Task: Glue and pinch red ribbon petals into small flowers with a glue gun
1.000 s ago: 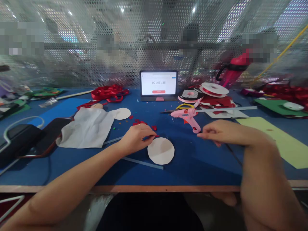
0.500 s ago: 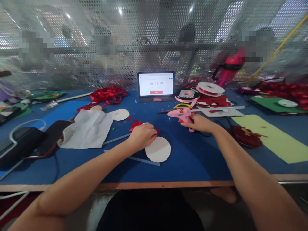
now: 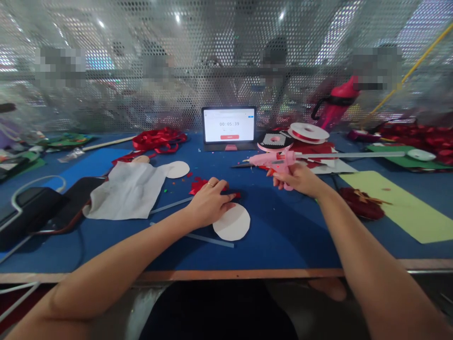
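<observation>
Right hand (image 3: 299, 179) is closed around the grip of the pink plastic hot-glue gun (image 3: 274, 160), which it holds clear of the blue felt-topped table (image 3: 283, 236). The nozzle points left, and a long translucent glue stick (image 3: 354, 155) trails out of the back. A red indicator light shows on the gun body. Left hand (image 3: 208, 200) lies palm-down with the fingers extended, pressing a short red ribbon strip (image 3: 234, 194) at the far edge of the white round paper disc (image 3: 233, 224). It is not clenched, and I cannot tell whether the thumb pinches anything. The disc is flat on the table directly in front of the person, and the gun is up and to its right, near but apart from it. Loose red ribbon scraps (image 3: 197, 185) sit just beyond the left hand, and two spare clear glue sticks (image 3: 208, 240) lie beside the disc. Judgement: this is the gluing stage, with the piece pinned and the tool in hand but no glue applied yet. Gluing the strip would call for bringing the nozzle down and leftward to the strip–disc junction. The left fingertips would have to stay clear of the hot tip while holding the strip in place. Also on the table are a tablet with timer screen (image 3: 229, 125) at the rear centre and a white cloth sheet (image 3: 127, 189) to the left.
</observation>
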The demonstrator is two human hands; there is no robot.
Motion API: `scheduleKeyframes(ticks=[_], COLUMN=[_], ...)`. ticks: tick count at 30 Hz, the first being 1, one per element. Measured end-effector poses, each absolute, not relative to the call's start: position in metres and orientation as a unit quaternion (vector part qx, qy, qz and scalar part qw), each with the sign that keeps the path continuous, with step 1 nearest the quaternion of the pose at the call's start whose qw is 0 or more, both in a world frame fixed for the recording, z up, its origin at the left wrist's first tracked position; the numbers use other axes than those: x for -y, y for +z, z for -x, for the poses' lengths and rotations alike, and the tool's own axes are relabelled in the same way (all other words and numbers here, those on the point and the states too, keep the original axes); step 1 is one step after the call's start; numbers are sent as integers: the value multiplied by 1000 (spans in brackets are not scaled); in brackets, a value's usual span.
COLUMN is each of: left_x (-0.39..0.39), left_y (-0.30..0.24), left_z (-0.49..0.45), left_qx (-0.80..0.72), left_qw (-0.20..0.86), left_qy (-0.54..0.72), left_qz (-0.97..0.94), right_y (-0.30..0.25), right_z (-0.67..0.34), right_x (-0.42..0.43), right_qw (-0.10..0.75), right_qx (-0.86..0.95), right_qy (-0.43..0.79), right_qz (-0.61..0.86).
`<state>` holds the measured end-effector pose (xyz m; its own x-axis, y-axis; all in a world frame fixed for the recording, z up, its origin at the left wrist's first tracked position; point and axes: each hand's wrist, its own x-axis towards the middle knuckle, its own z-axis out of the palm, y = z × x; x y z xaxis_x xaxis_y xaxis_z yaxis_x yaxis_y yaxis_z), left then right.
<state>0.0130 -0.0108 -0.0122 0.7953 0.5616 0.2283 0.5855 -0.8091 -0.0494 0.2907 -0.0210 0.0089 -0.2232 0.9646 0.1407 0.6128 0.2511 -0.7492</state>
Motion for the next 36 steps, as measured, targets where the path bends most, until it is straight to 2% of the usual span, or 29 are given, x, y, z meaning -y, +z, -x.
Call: scheduleKeyframes(ticks=[5,10,13,19,27,36], left_x=[8,3,3,16,26,15], left_y=[-4,4,3,-4,-7,-11], left_z=[-20,-25,-25,-36,-44,-19], left_qx=[299,289,278,335,390,365], left_qw=[80,97,80,70,-16,27], left_qy=[-58,-29,-23,-36,-79,-78], left_qz=[949,952,957,939,917,928], right_y=[6,5,3,5,-2,-8], right_z=[-288,-287,-284,-275,-267,-285], right_x=[19,19,17,4,10,20], right_qw=[289,356,383,384,422,292], right_qx=[734,696,680,679,631,697], right_qy=[306,306,320,326,375,353], right_qz=[533,543,538,534,532,552])
